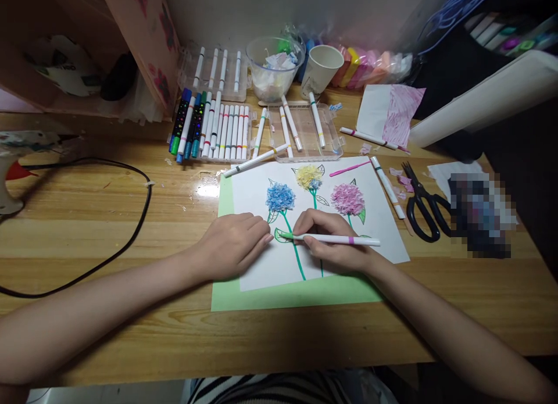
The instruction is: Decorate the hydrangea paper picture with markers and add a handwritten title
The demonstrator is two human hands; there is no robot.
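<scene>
My right hand (337,257) pinches a white marker (333,239) with a purple band. Its green tip touches a leaf outline (281,236) on a white sheet of paper (265,273), left of a green stem. My left hand (235,244) lies palm down on the sheet's left part, fingers stretched close together, fingertips beside that leaf. Three flower heads of shredded bits stand on the drawing: blue (281,198), yellow (307,177) and pink (347,199). A leaf by the pink one is partly green. Beneath the white sheet lies a light green sheet (296,299).
Behind the paper are a marker case (333,148) and several markers (231,131), a clear bowl (272,78) and a paper cup (322,67). Black scissors (422,203) lie right, near a capped marker (387,188). A black cable (146,212) loops at left.
</scene>
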